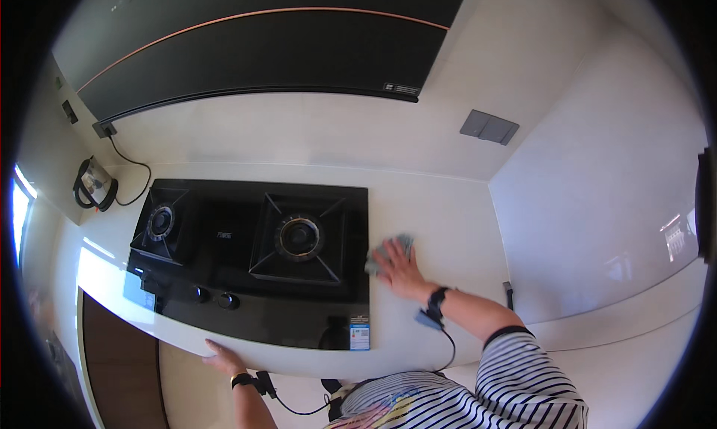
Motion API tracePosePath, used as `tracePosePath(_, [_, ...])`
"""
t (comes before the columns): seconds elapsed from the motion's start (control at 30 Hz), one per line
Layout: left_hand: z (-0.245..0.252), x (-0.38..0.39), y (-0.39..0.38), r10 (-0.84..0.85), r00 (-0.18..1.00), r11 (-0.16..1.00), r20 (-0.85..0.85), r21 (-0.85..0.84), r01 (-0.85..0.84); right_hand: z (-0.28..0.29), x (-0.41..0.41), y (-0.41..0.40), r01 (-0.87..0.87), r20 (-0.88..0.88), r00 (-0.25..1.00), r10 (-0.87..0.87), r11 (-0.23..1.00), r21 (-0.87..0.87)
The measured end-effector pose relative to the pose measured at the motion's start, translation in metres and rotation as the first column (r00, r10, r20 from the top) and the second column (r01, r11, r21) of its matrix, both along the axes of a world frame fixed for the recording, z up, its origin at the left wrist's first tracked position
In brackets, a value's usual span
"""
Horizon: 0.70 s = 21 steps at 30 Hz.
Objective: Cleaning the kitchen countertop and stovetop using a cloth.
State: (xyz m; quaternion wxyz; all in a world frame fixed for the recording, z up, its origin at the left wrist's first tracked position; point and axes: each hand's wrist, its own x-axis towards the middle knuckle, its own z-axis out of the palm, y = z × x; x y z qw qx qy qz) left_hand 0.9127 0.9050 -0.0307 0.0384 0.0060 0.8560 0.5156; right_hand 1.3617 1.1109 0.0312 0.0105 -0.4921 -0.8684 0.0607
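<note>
My right hand [400, 269] presses down on a grey-green cloth [406, 243], fingers spread across it. Both are on the white countertop [442, 222], just right of a black glass gas hob [218, 272]. At the counter's front edge, my left hand [224, 359] rests with nothing seen in it, below the hob's control knobs [227, 301]. The hob has two burners: a right one [299, 238] and a left one [161, 222], each under a square black pan support.
A metal kettle [96, 182] stands in the left corner, near a cord from a wall socket [104, 129]. A black range hood [269, 54] hangs above. Grey switch plates [489, 127] sit on the back wall. A label [359, 336] marks the hob's front right corner. A drawer or cabinet recess [120, 362] lies below left.
</note>
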Motion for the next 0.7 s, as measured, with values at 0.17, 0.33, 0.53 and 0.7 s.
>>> tracePosePath(0.17, [0.009,0.002,0.004,-0.036,0.998,0.999,0.053,0.003,0.036,0.027,0.050,-0.081,-0.404,-0.002,0.913,0.408,0.903,-0.148])
tracePosePath(0.33, [-0.002,0.000,0.005,-0.037,0.999,0.998,0.010,-0.057,0.038,-0.006,0.136,-0.011,-0.012,-0.091,0.996,0.024,0.990,0.137])
tracePosePath(0.53, [0.003,-0.002,0.000,-0.006,1.000,0.991,0.000,-0.136,0.005,0.003,0.117,0.081,0.939,-0.083,0.345,-0.935,0.342,0.047])
tracePosePath(0.7, [0.000,-0.005,0.001,-0.046,0.999,0.998,-0.019,0.047,0.047,-0.018,0.008,0.074,0.282,-0.109,0.957,-0.268,0.948,0.150])
